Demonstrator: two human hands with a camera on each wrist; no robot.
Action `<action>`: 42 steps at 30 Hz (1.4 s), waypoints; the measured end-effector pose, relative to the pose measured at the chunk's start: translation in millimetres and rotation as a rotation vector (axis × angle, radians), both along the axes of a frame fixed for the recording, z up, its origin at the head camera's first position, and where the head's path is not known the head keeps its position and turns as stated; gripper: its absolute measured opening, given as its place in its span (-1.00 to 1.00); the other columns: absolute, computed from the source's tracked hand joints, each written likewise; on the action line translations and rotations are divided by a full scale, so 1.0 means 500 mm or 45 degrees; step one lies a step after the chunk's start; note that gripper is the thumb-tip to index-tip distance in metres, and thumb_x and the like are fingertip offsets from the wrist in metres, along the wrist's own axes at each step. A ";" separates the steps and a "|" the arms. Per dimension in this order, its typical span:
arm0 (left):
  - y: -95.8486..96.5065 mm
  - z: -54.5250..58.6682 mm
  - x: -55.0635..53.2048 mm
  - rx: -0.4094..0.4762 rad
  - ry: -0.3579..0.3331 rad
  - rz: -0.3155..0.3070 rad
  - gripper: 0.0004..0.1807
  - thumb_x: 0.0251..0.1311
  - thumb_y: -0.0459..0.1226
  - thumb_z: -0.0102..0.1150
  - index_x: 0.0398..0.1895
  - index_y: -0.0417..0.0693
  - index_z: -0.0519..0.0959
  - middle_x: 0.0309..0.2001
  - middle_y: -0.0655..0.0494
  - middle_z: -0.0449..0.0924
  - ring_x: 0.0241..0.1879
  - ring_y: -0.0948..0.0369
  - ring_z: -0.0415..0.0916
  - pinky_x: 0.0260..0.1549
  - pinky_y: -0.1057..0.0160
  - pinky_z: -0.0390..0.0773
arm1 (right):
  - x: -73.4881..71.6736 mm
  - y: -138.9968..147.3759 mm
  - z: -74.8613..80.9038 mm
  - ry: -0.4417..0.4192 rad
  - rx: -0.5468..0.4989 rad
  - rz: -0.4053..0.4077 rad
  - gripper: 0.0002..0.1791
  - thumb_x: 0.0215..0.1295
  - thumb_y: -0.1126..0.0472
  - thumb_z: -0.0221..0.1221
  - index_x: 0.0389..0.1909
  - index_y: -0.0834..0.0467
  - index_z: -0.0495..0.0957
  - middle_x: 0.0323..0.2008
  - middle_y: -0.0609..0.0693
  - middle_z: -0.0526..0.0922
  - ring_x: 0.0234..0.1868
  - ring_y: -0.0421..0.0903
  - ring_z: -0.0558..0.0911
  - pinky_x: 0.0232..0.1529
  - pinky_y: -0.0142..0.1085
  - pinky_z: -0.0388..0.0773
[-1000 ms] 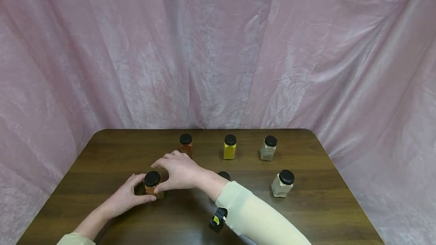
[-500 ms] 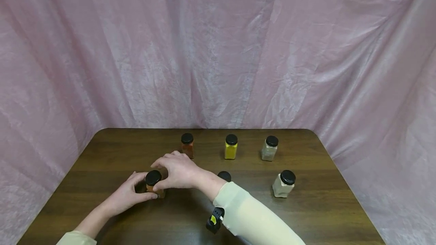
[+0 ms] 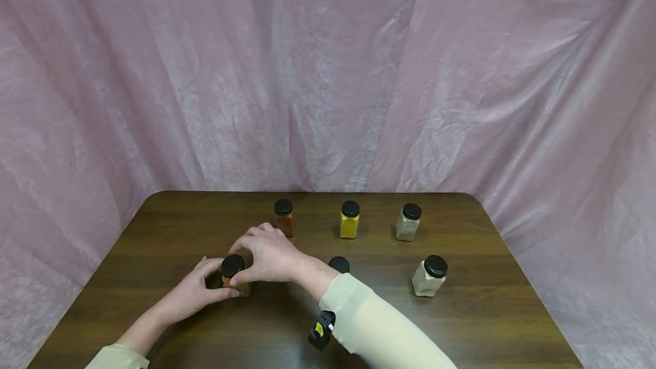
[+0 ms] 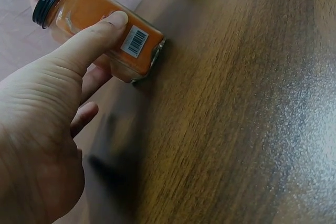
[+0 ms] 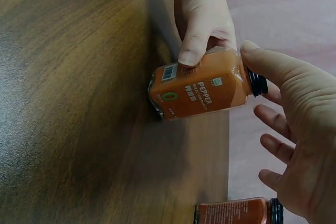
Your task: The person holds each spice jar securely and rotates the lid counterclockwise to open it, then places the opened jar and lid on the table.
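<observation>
A square glass jar of orange pepper powder (image 5: 202, 90) with a black lid (image 3: 233, 265) stands at the table's left side in the head view. My left hand (image 3: 192, 292) grips its body from the left, the thumb (image 4: 102, 32) lying across the glass by a barcode label. From the right, my right hand (image 3: 269, 255) reaches over and pinches the jar at its neck and lid. Its thumb (image 5: 262, 59) touches the jar's shoulder, the index finger goes behind the lid, and the other fingers spread loosely. The far side of the lid is hidden in the right wrist view.
On the brown wooden table (image 3: 476, 323) stand a red-brown spice jar (image 3: 284, 218), a yellow one (image 3: 349, 220), a greyish one (image 3: 408, 222) and a cream one (image 3: 429, 276). Another black lid (image 3: 339, 264) shows behind my right forearm. A pink curtain (image 3: 318, 73) hangs behind.
My right hand and forearm have shifted slightly left, closer in around the jar's lid. The left hand keeps its grip. The head view has shifted a little.
</observation>
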State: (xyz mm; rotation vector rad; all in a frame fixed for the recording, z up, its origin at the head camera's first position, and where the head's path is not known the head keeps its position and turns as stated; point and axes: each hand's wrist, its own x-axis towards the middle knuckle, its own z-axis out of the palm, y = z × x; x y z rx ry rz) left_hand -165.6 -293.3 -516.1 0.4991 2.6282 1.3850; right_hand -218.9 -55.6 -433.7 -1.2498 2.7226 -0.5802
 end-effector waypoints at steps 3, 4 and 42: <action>0.000 0.000 0.000 0.003 0.005 -0.007 -0.53 0.14 -0.01 0.50 0.13 0.39 0.61 0.22 0.25 0.54 0.48 -0.22 -0.01 0.31 -0.51 -0.34 | 0.000 -0.001 0.000 0.005 -0.006 0.006 -0.49 0.13 -0.35 0.41 0.08 -0.33 0.62 0.06 -0.35 0.53 0.20 -0.21 0.37 0.23 -0.19 0.33; 0.001 0.000 0.000 0.000 0.011 -0.010 -0.53 0.14 -0.01 0.50 0.13 0.39 0.61 0.22 0.25 0.55 0.47 -0.21 0.01 0.32 -0.50 -0.34 | 0.000 -0.001 -0.001 0.010 -0.005 0.008 -0.51 0.13 -0.34 0.41 0.07 -0.32 0.63 0.06 -0.35 0.54 0.19 -0.21 0.37 0.23 -0.19 0.33; 0.001 0.003 -0.006 -0.037 -0.015 -0.008 -0.54 0.07 0.02 0.55 0.04 0.35 0.60 0.18 0.21 0.56 0.51 -0.32 -0.12 0.30 -0.52 -0.26 | -0.002 -0.004 0.004 0.029 0.001 0.026 -0.59 0.09 -0.36 0.43 -0.07 -0.34 0.67 0.16 -0.31 0.51 0.27 -0.18 0.33 0.29 -0.15 0.29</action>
